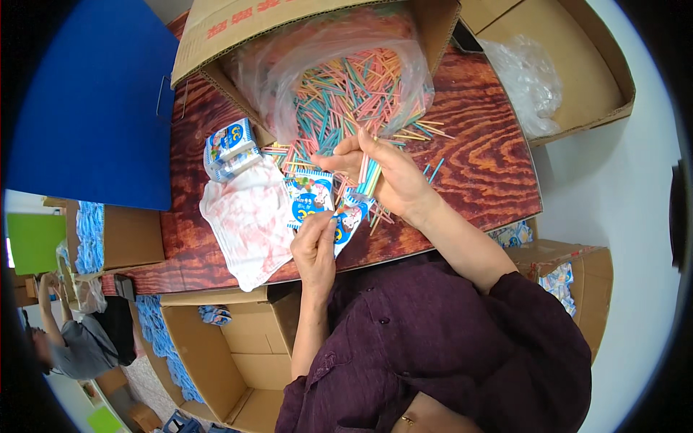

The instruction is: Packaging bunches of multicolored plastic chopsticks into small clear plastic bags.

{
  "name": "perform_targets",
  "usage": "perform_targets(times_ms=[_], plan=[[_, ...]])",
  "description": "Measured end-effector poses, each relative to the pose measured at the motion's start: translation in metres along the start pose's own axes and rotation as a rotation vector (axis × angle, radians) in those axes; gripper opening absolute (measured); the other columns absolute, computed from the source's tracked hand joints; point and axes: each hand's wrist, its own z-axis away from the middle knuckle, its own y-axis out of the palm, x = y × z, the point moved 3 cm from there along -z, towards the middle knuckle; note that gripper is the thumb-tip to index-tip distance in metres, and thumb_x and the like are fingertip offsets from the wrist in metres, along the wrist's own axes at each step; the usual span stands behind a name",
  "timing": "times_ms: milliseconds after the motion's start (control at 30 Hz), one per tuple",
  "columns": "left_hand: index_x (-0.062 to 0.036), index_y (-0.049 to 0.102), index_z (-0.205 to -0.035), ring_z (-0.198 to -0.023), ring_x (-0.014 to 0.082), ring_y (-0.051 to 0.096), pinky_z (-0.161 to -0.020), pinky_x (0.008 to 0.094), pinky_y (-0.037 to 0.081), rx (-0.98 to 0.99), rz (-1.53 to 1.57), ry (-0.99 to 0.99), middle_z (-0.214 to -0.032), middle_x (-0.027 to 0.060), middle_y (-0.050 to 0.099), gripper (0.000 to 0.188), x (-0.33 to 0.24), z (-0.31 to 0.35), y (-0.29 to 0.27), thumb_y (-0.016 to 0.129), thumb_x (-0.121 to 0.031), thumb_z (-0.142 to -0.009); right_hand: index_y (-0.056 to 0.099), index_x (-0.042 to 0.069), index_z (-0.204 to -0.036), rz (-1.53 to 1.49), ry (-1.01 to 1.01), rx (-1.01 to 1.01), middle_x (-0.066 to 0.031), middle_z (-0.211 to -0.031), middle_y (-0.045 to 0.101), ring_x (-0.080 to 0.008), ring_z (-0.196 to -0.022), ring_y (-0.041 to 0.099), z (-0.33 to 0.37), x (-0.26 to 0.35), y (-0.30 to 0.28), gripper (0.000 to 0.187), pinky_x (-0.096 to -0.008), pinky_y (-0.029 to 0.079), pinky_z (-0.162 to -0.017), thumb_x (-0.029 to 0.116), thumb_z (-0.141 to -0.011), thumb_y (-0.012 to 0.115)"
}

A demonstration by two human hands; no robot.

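My left hand [315, 244] pinches the edge of a small blue-and-white printed packet [351, 219]. Several thin pink, yellow and teal sticks [370, 177] slant down to the packet's upper end, held against the palm of my right hand [393, 169]. The right hand's fingers curve to the left over the loose sticks. Just left of the held packet lies another flat packet [309, 200]. Beneath it spreads a white cloth [245, 216] with pinkish stains. A stack of similar packets [229, 148] sits at the cloth's far left corner.
A cardboard box [216, 83] on its side, lined with a clear bag [267, 79], spills a heap of coloured sticks [346, 86] onto the red wood-grain table [476, 166]. Open cartons [202, 353] flank the table. A blue panel [90, 101] stands left; a person [83, 339] works beyond.
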Motion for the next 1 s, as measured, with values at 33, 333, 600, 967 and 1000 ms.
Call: perform_targets(times_ms=[33, 333, 600, 967, 1000], plan=[[0.0067, 0.061, -0.088, -0.080, 0.0182, 0.059, -0.072, 0.0280, 0.046, 0.000, 0.000, 0.000, -0.087, 0.0116, 0.064, 0.005, 0.000, 0.001, -0.001, 0.060, 0.004, -0.085, 0.055, 0.001, -0.102, -0.034, 0.019, 0.011, -0.0198, -0.104, 0.066, -0.0298, -0.116, 0.055, 0.000, 0.000, -0.001, 0.041, -0.0367, 0.042, -0.098, 0.040, -0.097, 0.043], [0.0059, 0.062, -0.088, -0.079, 0.0184, 0.059, -0.072, 0.0273, 0.045, -0.014, 0.003, -0.004, -0.087, 0.0113, 0.064, 0.006, -0.004, 0.000, 0.004, 0.059, 0.002, -0.086, 0.055, -0.001, -0.105, -0.025, 0.083, 0.003, -0.0220, -0.112, 0.063, -0.0299, -0.118, 0.053, 0.005, -0.014, 0.003, 0.043, -0.0365, 0.040, -0.099, 0.039, -0.097, 0.043], [0.0037, 0.061, -0.097, -0.085, 0.0191, 0.058, -0.075, 0.0279, 0.045, -0.249, 0.076, 0.075, -0.093, 0.0121, 0.062, 0.011, 0.002, 0.010, 0.008, 0.053, 0.004, -0.089, 0.033, 0.002, -0.142, 0.782, -0.110, 0.405, -0.0157, -0.140, 0.041, -0.0238, -0.130, 0.038, 0.025, -0.010, 0.026, 0.085, -0.0363, 0.032, -0.106, 0.041, -0.077, 0.072], [0.0021, 0.061, -0.102, -0.102, 0.0243, 0.059, -0.092, 0.0347, 0.044, -0.178, 0.130, 0.110, -0.106, 0.0148, 0.062, 0.019, -0.014, 0.008, -0.008, 0.056, 0.006, -0.084, 0.044, 0.007, -0.136, 1.215, -0.253, 0.096, -0.0048, -0.086, 0.053, -0.0114, -0.075, 0.049, 0.049, 0.003, 0.053, 0.062, -0.0288, 0.044, -0.070, -0.004, -0.077, 0.059], [0.0021, 0.061, -0.102, -0.102, 0.0243, 0.059, -0.092, 0.0347, 0.044, -0.179, 0.127, 0.108, -0.106, 0.0148, 0.062, 0.019, -0.021, 0.007, -0.010, 0.056, 0.006, -0.084, 0.042, 0.007, -0.137, 1.269, -0.156, 0.112, -0.0096, -0.090, 0.056, -0.0156, -0.078, 0.054, 0.052, 0.006, 0.053, 0.067, -0.0305, 0.045, -0.072, -0.009, -0.073, 0.052]])
